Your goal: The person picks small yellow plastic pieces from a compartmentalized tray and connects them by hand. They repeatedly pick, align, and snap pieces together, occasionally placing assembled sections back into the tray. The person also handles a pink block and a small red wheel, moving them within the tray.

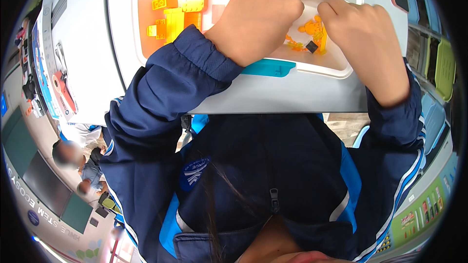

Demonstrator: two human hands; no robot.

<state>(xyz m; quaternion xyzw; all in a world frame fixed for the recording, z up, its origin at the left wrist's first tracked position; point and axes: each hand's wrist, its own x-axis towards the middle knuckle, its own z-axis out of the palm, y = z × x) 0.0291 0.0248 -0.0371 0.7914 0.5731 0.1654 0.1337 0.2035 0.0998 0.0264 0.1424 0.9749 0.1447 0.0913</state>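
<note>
Navy jacket [302, 165] | left hand [256, 27], right hand [363, 44] curled; grip contents: can't tell | tray [319, 62] cropped above

A: State the exposure.
B: Bright overall. The smooth white tabletop [83, 53], upper left, is nearly washed out; the dark navy fabric jacket [302, 165], lower centre, keeps its folds visible.
A: Visible light source?
B: A glowing white strip [48, 250], lower left.
A: Optical defects?
B: Black vignetting at all corners; straight edges bend toward the rim; one background person's head [67, 154], left, is blurred.
</note>
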